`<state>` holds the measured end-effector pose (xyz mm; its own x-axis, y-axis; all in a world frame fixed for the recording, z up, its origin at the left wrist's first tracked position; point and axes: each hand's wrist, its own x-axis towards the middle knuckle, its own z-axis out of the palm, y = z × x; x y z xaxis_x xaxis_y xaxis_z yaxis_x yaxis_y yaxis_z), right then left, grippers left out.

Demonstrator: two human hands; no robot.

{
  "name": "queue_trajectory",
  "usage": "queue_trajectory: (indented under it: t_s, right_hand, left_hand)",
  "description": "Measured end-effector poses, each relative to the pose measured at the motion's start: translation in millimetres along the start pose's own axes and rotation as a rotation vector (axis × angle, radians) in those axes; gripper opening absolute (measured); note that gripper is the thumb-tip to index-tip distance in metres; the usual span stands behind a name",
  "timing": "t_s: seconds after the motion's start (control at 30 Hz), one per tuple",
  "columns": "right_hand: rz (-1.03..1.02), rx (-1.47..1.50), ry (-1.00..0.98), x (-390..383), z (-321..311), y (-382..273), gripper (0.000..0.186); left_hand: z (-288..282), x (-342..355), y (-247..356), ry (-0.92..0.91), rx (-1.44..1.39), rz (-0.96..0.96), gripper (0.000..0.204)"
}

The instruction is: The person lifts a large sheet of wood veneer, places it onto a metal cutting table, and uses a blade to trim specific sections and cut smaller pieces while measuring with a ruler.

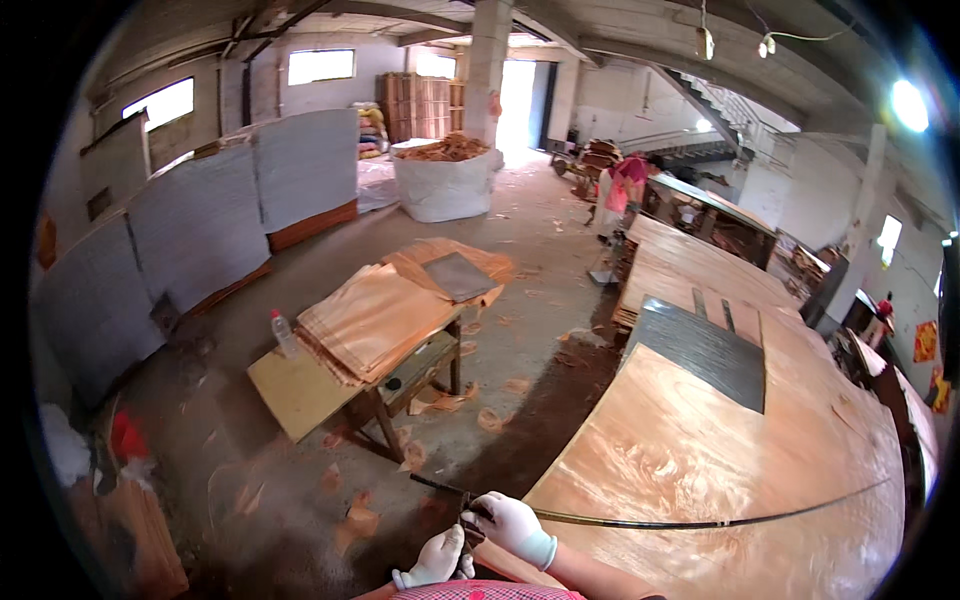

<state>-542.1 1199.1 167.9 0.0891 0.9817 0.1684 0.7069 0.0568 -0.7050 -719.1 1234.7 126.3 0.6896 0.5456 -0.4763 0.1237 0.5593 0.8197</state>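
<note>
Both hands wear white gloves and meet at the lower edge of the view. The right hand [512, 524] is closed around a thin dark strip [700, 522], pinching it near its left end; the left hand [437, 560] curls just below and beside it, fingers bent toward the same spot, though whether it actually grips the strip cannot be told. The strip is long, narrow and almost black. It runs in a shallow curve from the floor side at left, through the hands, across the near edge of the large pale veneer sheet [700, 440] toward the right.

On that sheet, farther off, lies a dark grey rectangular panel [705, 350]. To the left stands a low wooden table [295, 385] carrying a stack of thin orange-brown veneers [375, 320], with a small clear plastic bottle [284, 333] with a red cap at its corner. Behind, a big white bulk sack [445, 180] holds wood scraps. Grey boards [200, 225] lean along the left wall. A red square sign [926, 341] hangs on the right wall.
</note>
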Motion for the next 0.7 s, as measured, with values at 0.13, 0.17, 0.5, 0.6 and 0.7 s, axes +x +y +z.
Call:
queue_trajectory:
  t_s: [0.13, 0.17, 0.5, 0.6, 0.7]
  right_hand:
    - [-0.075, -0.113, 0.189, 15, 10, 7, 0.023]
    - [-0.147, -0.128, 0.242, 18, 11, 11, 0.023]
    - [0.653, 1.191, 0.568, 68, 46, 14, 0.035]
    - [0.720, 1.266, 0.640, 73, 61, 15, 0.024]
    - [0.689, 1.181, 0.734, 78, 67, 6, 0.018]
  left_hand:
    - [-20, 33, 26, -0.134, 0.038, -0.036, 0.040]
    - [-22, 42, 33, -0.156, 0.018, -0.021, 0.038]
    - [-81, 102, 100, -0.434, -0.010, -0.118, 0.041]
    - [-97, 113, 112, -0.501, 0.180, -0.173, 0.037]
    - [-109, 120, 123, -0.593, 0.272, -0.245, 0.039]
